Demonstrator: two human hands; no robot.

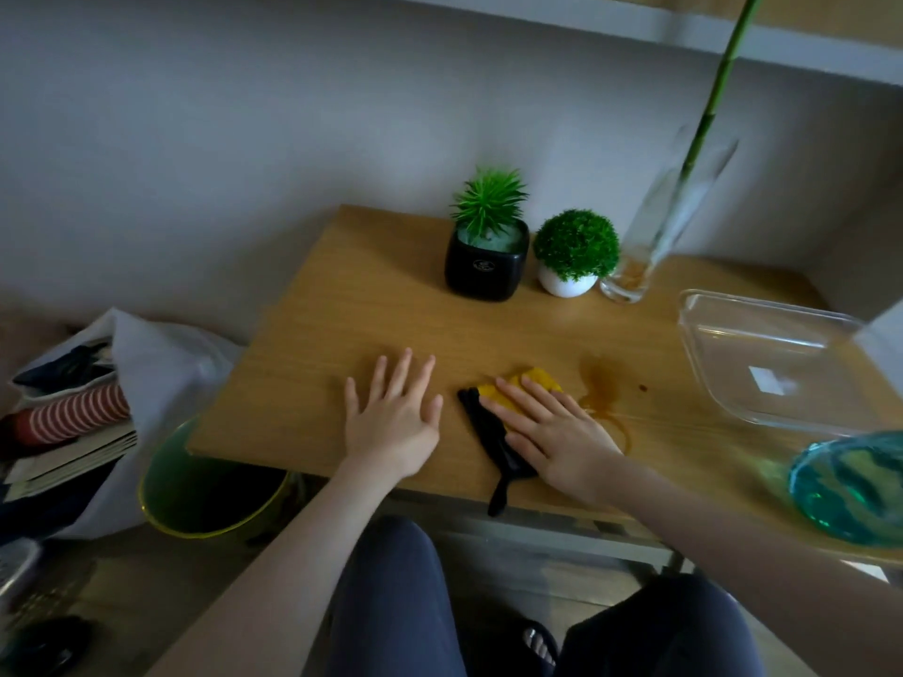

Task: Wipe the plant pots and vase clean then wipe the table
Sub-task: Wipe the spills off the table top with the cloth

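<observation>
Pressing flat — right hand [557,434] fingers straight on cloth [518,388] | left hand [391,417] released, splayed on table [342,285]

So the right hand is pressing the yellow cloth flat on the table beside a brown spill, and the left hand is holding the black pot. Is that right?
Not quite. The head view shows the left hand resting flat on the table, apart from the black pot. The rest holds: the right hand presses the yellow cloth beside the brown spill.

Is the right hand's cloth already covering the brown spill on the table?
No: the right hand presses the yellow cloth flat just left of the brown spill, which lies uncovered on the table.
</observation>
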